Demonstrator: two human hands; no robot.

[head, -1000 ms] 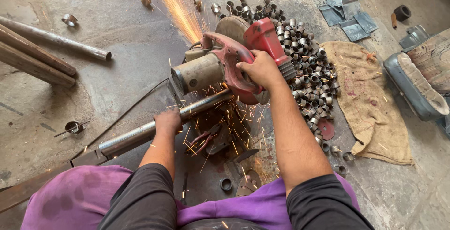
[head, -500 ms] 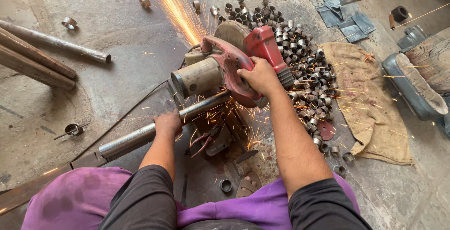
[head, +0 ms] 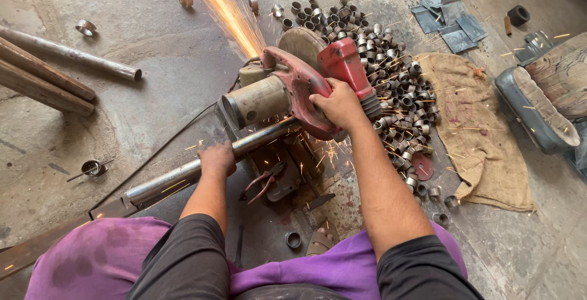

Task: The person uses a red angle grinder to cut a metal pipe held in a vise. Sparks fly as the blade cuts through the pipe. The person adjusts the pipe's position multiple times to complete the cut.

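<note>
On the workshop floor in front of us sits the red chop saw (head: 293, 92), and our right hand (head: 339, 106) is closed around its handle, pressing down. Our left hand (head: 217, 159) is wrapped over the steel pipe (head: 183, 175), which lies under the blade with its long axis running from lower left up to the right, so the left hand is the nearer one to it. Sparks (head: 226, 7) shoot up and away from us. Cut rings (head: 391, 62) are heaped just right of the saw, beside a burlap sack (head: 483, 129). Compared with a second ago, both grips are unchanged; the spark stream looks about the same
</note>
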